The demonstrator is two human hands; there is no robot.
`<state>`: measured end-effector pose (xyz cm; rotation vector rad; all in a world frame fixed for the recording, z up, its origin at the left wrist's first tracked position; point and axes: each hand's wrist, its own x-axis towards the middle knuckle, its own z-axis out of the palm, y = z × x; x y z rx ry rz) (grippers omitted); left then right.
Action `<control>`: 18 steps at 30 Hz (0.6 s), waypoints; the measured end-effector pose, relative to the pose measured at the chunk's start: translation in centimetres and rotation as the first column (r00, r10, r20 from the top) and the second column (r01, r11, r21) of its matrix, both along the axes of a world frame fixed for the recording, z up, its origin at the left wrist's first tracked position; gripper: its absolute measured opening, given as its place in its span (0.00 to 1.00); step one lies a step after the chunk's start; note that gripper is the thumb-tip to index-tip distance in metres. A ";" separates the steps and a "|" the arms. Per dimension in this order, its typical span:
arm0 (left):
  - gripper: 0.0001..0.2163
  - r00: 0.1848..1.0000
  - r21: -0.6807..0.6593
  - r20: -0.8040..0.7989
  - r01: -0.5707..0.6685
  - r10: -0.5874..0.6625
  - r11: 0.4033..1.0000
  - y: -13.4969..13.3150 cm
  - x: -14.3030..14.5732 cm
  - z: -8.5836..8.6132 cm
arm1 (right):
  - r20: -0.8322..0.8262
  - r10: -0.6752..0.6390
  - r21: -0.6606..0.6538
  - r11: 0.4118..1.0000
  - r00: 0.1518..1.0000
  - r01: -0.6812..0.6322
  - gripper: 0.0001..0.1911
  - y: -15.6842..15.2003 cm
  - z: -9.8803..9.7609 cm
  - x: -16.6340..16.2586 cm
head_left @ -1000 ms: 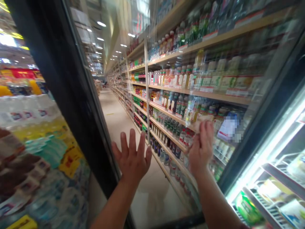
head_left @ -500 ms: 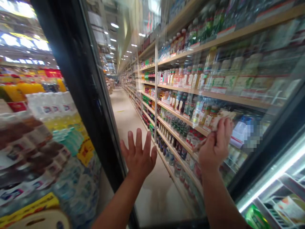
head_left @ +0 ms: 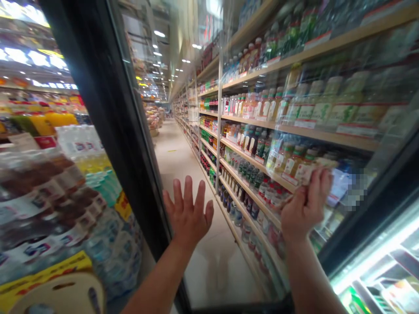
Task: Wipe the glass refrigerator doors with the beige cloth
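My left hand [head_left: 190,213] is raised with its fingers spread, its back towards me and its palm facing the glass door [head_left: 216,266]. It seems to lie flat on the pane, near the black frame [head_left: 108,109]. My right hand [head_left: 304,205] is at the right part of the same pane, its fingers bent and pressed together. Something pale shows by its fingertips, but whether it is held or reflected I cannot tell. Just right of that hand is a whitish-blue sheet or label [head_left: 338,185], partly blurred out.
Rows of bottles on wooden shelves [head_left: 252,152] and a long aisle floor [head_left: 173,152] show in the glass. Packs of bottled drinks [head_left: 39,196] are stacked at left, with a beige stool seat [head_left: 62,296] below. A lit cooler [head_left: 376,279] is at lower right.
My right hand has shifted slightly right and down in view. The left hand stays spread in nearly the same place. The view has moved slightly, and more of the stool seat shows.
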<state>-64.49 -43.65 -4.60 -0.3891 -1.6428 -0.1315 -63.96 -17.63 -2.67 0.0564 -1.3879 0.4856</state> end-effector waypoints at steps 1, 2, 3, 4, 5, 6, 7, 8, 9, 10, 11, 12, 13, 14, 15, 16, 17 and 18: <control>0.34 1.000 0.001 0.000 -0.004 0.004 1.000 0.0 0.0 0.0 | 0.004 -0.005 -0.011 1.000 1.000 0.005 0.29 -0.1 -1.0 0.1; 0.34 1.000 0.003 0.000 -0.007 0.007 1.000 0.1 0.0 0.0 | 0.020 0.001 0.021 1.000 1.000 -0.001 0.29 -0.7 -2.1 0.2; 0.34 1.000 0.003 -0.002 -0.008 0.008 1.000 0.0 0.0 0.0 | 0.051 0.014 0.103 0.994 0.999 -0.019 0.31 -1.4 -3.1 0.4; 0.34 1.000 0.002 -0.003 -0.007 0.007 1.000 0.0 0.0 -0.1 | 0.095 0.028 0.213 0.976 0.995 -0.048 0.32 -2.2 -3.9 0.7; 0.34 1.000 -0.002 -0.004 -0.005 0.005 1.000 0.0 0.0 -0.1 | 0.136 0.039 0.317 0.945 0.990 -0.081 0.34 -2.6 -4.4 0.9; 0.34 1.000 -0.004 -0.004 -0.004 0.004 1.000 -0.1 0.0 -0.1 | 0.159 0.047 0.384 0.917 0.986 -0.105 0.34 -2.7 -4.6 1.0; 0.34 1.000 -0.004 0.000 -0.003 0.003 1.000 -0.1 0.0 -0.1 | 0.159 0.050 0.400 0.910 0.986 -0.111 0.34 -2.3 -4.5 1.1; 0.33 1.000 -0.002 0.000 -0.003 0.003 1.000 -0.1 0.0 -0.1 | 0.138 0.050 0.357 0.929 0.989 -0.096 0.33 -1.5 -4.2 1.1; 0.33 1.000 0.001 0.001 -0.004 0.004 1.000 -0.1 0.0 -0.1 | 0.100 0.045 0.259 0.963 0.994 -0.070 0.31 -0.4 -3.7 0.9; 0.33 1.000 0.005 0.002 -0.005 0.005 1.000 0.0 0.0 -0.1 | 0.062 0.034 0.137 0.990 0.997 -0.043 0.29 0.8 -3.1 0.8; 0.33 1.000 0.008 0.003 -0.006 0.006 1.000 0.0 0.0 -0.1 | 0.030 0.017 0.024 1.000 0.999 -0.017 0.27 1.8 -2.8 0.6; 0.33 1.000 0.011 0.004 -0.006 0.006 1.000 0.1 0.0 -0.1 | 0.011 0.000 -0.058 0.998 1.000 0.001 0.26 2.4 -2.6 0.5; 0.33 1.000 0.014 0.005 -0.005 0.005 1.000 0.1 0.0 -0.2 | 0.007 -0.012 -0.096 0.995 1.000 0.012 0.26 2.6 -2.7 0.4; 0.33 1.000 0.017 0.003 -0.003 0.003 1.000 0.2 0.1 -0.2 | 0.014 -0.015 -0.084 0.996 1.000 0.016 0.26 2.3 -3.1 0.4; 0.33 1.000 0.021 0.003 0.000 0.000 1.000 0.2 0.1 -0.2 | 0.035 -0.008 -0.018 1.000 0.999 0.008 0.27 1.6 -3.7 0.6; 0.33 1.000 0.024 0.002 0.003 -0.003 1.000 0.3 0.1 -0.2 | 0.070 0.005 0.089 0.996 0.998 -0.011 0.29 0.7 -4.5 0.7; 0.33 1.000 0.026 0.001 0.005 -0.005 1.000 0.3 0.1 -0.2 | 0.110 0.016 0.207 0.978 0.994 -0.039 0.31 -0.1 -5.2 0.9; 0.33 1.000 0.026 -0.001 0.006 -0.006 1.000 0.3 0.1 -0.1 | 0.143 0.024 0.309 0.949 0.989 -0.068 0.33 -0.7 -5.8 1.1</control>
